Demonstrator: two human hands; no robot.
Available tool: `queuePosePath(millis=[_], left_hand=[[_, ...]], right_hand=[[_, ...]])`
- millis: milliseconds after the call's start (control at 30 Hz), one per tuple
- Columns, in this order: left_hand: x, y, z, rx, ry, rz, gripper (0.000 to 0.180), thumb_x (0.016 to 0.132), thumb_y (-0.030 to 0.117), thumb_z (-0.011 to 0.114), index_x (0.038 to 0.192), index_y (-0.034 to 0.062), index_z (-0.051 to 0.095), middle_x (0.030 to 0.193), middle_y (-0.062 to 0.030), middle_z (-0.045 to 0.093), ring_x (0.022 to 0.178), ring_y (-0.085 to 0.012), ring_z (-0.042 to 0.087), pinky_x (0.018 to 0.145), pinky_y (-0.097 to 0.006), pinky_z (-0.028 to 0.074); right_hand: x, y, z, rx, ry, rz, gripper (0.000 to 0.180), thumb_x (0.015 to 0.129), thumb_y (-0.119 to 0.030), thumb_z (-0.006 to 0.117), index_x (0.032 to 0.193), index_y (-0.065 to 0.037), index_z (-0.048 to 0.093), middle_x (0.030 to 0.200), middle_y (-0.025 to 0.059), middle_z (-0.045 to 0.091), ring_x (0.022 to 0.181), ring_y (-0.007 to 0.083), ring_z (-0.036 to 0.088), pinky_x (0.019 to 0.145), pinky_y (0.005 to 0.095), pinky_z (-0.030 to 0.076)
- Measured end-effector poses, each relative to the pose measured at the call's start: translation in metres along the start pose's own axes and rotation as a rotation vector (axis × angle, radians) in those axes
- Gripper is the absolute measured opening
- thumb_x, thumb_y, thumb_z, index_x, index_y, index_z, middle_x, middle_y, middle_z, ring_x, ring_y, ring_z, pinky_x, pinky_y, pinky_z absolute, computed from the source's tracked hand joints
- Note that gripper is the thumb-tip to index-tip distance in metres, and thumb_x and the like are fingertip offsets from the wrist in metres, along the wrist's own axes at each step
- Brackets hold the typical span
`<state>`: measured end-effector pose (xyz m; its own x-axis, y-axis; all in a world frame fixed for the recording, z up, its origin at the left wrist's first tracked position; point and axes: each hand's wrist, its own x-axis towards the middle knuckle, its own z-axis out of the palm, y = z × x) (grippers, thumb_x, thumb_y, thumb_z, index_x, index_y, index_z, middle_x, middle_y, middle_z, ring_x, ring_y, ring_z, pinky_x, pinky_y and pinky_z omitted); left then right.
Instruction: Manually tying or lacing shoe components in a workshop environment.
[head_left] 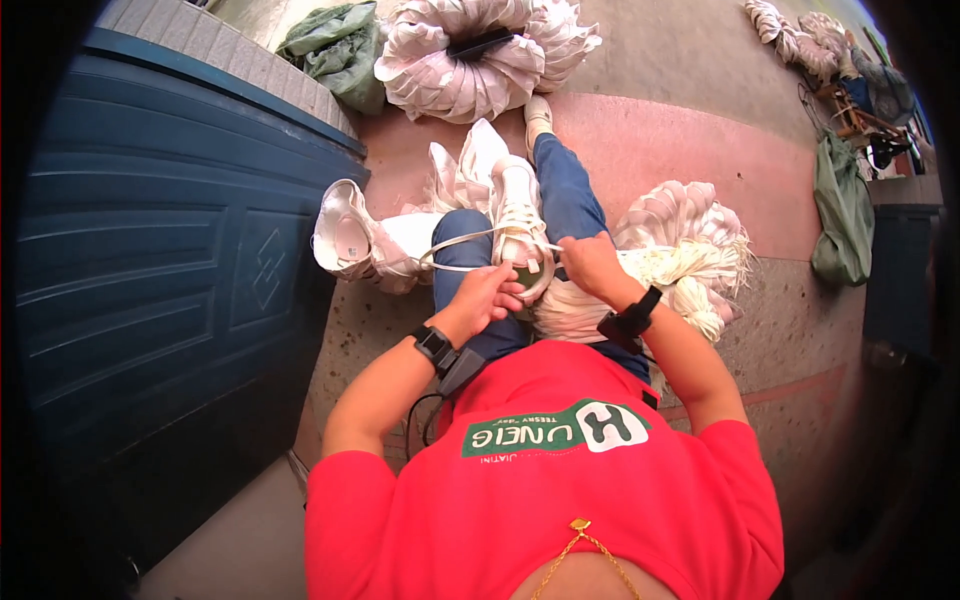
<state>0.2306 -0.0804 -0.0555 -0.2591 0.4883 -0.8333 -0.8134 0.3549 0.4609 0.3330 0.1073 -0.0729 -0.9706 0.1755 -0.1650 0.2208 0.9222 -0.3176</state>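
Observation:
A white sneaker (517, 190) lies between my knees, toe pointing away, with its greenish insole showing at the near opening. A pale shoelace (458, 238) runs through its eyelets and makes a wide loop to the left. My right hand (592, 268) pinches a lace end at the shoe's right side. My left hand (490, 298) has its fingers curled at the left edge of the shoe opening; what lies between the fingertips is hidden. Another white shoe (345, 232) lies on its side at the left, by white wrapped material (405, 238).
A bundle of cream laces (690, 270) lies beside my right leg, against a ring of pale shoe parts (680, 215). A larger ring (460, 85) stands ahead, near a green sack (335, 60). Blue panelled door (170, 220) at left; green bag (842, 210) at right.

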Motion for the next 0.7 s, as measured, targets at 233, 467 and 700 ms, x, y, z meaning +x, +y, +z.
queuePosePath(millis=[233,467,700], left_hand=[[0.017,0.034,-0.022,1.465,0.575,1.306,0.017,0.069,0.01,0.061,0.083,0.0024,0.056,0.07,-0.01,0.055,0.073,-0.0265,0.054,0.065,-0.037,0.045],[0.003,0.068,-0.025,1.826,0.455,0.813,0.012,0.071,0.014,0.056,0.069,0.0027,0.059,0.067,-0.0156,0.058,0.07,-0.0332,0.056,0.064,-0.041,0.046],[-0.037,0.096,-0.006,1.565,0.654,0.86,0.015,0.079,0.013,0.046,0.085,0.0002,0.053,0.067,-0.0181,0.059,0.055,-0.03,0.058,0.053,-0.038,0.047]], right_hand=[[0.01,0.017,-0.029,0.363,0.238,0.154,0.019,0.084,-0.018,0.043,0.091,-0.005,0.054,0.066,0.0193,0.057,0.065,0.0342,0.057,0.054,0.0417,0.038],[0.021,0.001,-0.073,1.492,0.266,0.427,0.022,0.087,-0.014,0.042,0.101,-0.001,0.053,0.06,-0.0025,0.042,0.054,0.005,0.041,0.055,0.0216,0.04],[0.025,0.046,-0.007,1.592,0.166,0.682,0.02,0.081,-0.011,0.048,0.097,0.001,0.05,0.069,0.0024,0.05,0.06,0.0123,0.047,0.06,0.0257,0.043]])
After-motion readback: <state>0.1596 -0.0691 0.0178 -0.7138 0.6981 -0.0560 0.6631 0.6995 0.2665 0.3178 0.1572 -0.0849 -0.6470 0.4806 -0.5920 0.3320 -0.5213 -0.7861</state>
